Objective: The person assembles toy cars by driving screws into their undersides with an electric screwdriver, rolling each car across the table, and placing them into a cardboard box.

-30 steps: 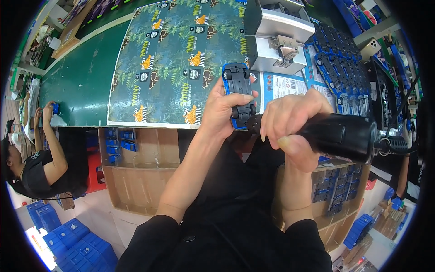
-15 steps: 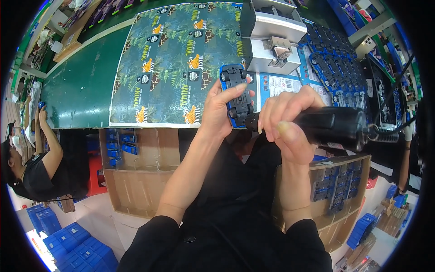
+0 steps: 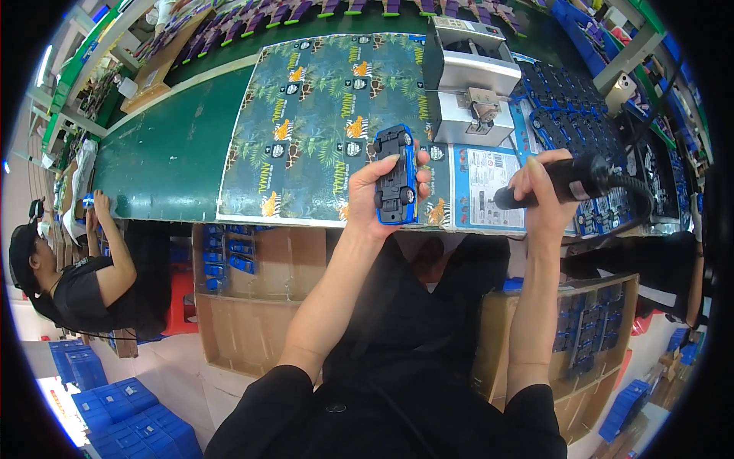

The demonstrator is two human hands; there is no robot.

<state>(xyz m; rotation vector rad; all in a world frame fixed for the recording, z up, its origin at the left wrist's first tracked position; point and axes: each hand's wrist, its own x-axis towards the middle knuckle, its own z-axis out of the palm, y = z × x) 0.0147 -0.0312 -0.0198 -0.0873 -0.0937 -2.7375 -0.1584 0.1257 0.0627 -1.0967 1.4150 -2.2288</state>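
The left hand (image 3: pixel 368 191) grips a blue toy car (image 3: pixel 394 183), dark underside showing, thumb across it. Well to that hand's right, the right hand (image 3: pixel 544 191) is wrapped around a black power driver (image 3: pixel 582 180), apart from the car. The car looks light, stiff, perhaps slippery; its long sides should offer the surest hold.

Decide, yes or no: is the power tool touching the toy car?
No: the right hand holds the power tool apart from the toy car in the left hand, with a gap between.
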